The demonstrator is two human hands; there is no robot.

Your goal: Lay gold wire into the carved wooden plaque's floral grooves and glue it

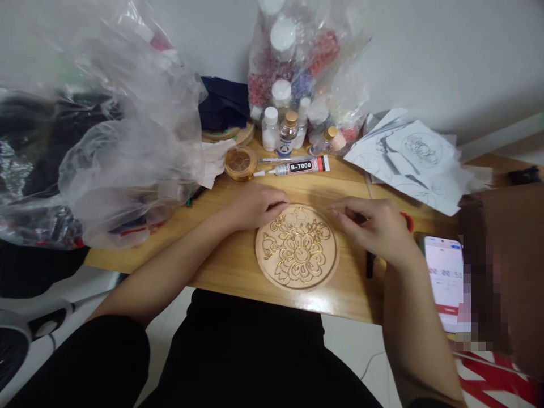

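Black lap (238,351) at frame bottom; we see wooden disc (296,247) mid-frame on table (229,266), gold outline seemingly nearly complete. Left hand (255,205) curled, fingertips on disc's top rim; right hand (374,226) pinched beside it, contents unclear.

Only clean read was "B-7000", black on white with a red band, on the glue tube (297,166) lying on the tabletop (238,266). Phone (444,283) screen showed a timer, roughly "00:00:5", last digit too blurred to read. Small bottle (288,135) had a blue label, with print too small to read. Paper sheets (414,161) carried line drawings, and any lettering was unreadable.
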